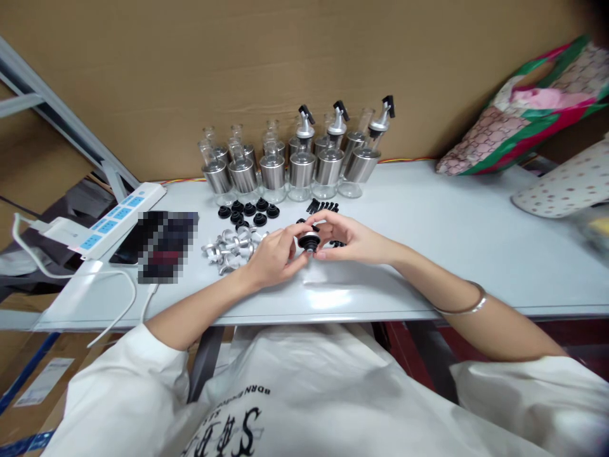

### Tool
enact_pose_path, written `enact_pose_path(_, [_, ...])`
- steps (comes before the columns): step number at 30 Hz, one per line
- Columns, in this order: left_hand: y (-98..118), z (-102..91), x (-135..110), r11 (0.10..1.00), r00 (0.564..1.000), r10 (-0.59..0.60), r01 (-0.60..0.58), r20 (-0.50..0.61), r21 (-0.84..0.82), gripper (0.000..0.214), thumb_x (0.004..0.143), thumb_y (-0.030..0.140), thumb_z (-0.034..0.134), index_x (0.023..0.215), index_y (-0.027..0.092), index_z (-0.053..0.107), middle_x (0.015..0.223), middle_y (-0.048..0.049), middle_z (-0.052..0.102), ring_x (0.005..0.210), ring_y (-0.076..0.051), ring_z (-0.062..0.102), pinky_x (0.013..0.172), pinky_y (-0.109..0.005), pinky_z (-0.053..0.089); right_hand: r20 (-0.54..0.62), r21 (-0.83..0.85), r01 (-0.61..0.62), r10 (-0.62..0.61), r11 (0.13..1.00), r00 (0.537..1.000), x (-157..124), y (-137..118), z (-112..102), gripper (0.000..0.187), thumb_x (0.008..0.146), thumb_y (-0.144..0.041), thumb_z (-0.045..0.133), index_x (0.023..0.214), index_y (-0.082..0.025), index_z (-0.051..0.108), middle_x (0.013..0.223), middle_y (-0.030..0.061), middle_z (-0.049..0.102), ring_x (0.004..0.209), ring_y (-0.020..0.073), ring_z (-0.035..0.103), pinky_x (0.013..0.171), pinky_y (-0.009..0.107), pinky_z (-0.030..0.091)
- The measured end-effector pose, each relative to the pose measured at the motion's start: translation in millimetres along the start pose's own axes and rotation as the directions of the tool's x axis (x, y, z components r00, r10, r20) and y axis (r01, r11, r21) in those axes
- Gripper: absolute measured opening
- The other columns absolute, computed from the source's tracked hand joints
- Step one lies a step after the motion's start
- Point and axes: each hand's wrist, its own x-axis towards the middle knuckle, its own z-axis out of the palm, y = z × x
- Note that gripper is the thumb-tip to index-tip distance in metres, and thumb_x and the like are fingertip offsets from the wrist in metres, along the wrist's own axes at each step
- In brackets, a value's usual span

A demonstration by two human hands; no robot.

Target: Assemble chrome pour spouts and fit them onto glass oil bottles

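Both hands work on one small pour spout (pixel 309 241), up above the front part of the grey table (pixel 413 222). The left hand (pixel 276 257) has its thumb and finger curled in on one side of it. The right hand (pixel 354 238) pinches in from the other side, with a gap between its thumb and fingers. I cannot tell which hand holds it harder. The wide black rings of the spout face the person, with a bit of silver just above them.

It looks like the step in hand is putting the parts of this spout together. The parts lie close by: a heap of silver spout tops (pixel 233 251) beside the left hand, a bunch of black ringed stoppers (pixel 250 208) behind it, and a row of little black levers (pixel 323 207) behind the right hand.

At the back stand glass bottles with steel bands (pixel 273 171). Three finished spouts (pixel 305 125) sit on bottles toward the right end, and the other bottle tops that I can see are bare.

I think the next move calls for a soft, steady pinch, with the parts lined up straight before any push. A small part could slip out.
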Motion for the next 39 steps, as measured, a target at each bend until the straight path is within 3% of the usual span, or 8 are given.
enact_pose_path(5, [3.4,-3.5,2.2,0.996,0.999,0.029,-0.027,0.017,-0.081,0.034,0.085,0.024,0.044,0.118,0.018,0.039,0.086,-0.0033,0.062,0.057,-0.011,0.057,0.062,-0.026,0.047,-0.014,-0.035,0.038,-0.039,0.999,0.999,0.2,-2.0,1.0,0.041,0.076,-0.029,0.068,0.11,-0.018,0.047,0.088,0.0007,0.06,0.076,0.011,0.059,0.075,0.028,0.051])
enact_pose_path(15, [1.2,-3.6,3.1,0.996,0.999,0.036,-0.038,-0.031,-0.086,0.03,0.088,0.027,0.047,0.117,0.02,0.039,0.091,-0.0029,0.06,0.056,-0.008,0.053,0.06,-0.023,0.048,-0.061,-0.149,0.08,-0.09,0.986,0.994,-1.9,-0.5,-2.8,0.036,0.08,-0.032,0.064,0.112,-0.017,0.057,0.096,0.0055,0.066,0.078,0.0141,0.062,0.075,0.03,0.05])
enact_pose_path(23, [0.5,-2.5,2.7,0.997,0.998,0.051,-0.054,-0.038,-0.063,0.03,0.088,0.028,0.049,0.115,0.02,0.04,0.087,-0.002,0.058,0.059,-0.008,0.054,0.061,-0.023,0.048,-0.03,-0.098,0.039,-0.042,0.994,0.999,-3.5,-3.7,-1.0,0.034,0.083,-0.033,0.061,0.111,-0.015,0.053,0.076,0.0024,0.068,0.075,0.0154,0.065,0.074,0.03,0.048])
enact_pose_path(33, [0.8,-1.0,3.5,0.994,0.996,0.078,-0.081,-0.045,-0.069,0.031,0.089,0.026,0.048,0.118,0.021,0.04,0.088,-0.0017,0.06,0.059,-0.008,0.054,0.059,-0.024,0.048,-0.032,-0.052,0.045,-0.047,0.998,0.998,-3.9,-6.1,0.8,0.027,0.079,-0.015,0.055,0.106,-0.017,0.051,0.076,-0.0005,0.066,0.067,0.0129,0.066,0.064,0.025,0.047])
enact_pose_path(39, [-0.6,0.3,2.0,0.995,0.999,0.049,-0.05,-0.007,-0.088,0.034,0.088,0.027,0.049,0.12,0.02,0.039,0.08,0.0003,0.059,0.058,-0.008,0.055,0.059,-0.023,0.048,-0.058,-0.048,0.054,-0.057,0.997,0.997,-3.6,-3.9,2.3,0.027,0.075,-0.009,0.052,0.101,-0.018,0.049,0.074,-0.0027,0.062,0.055,0.0072,0.055,0.06,0.023,0.045])
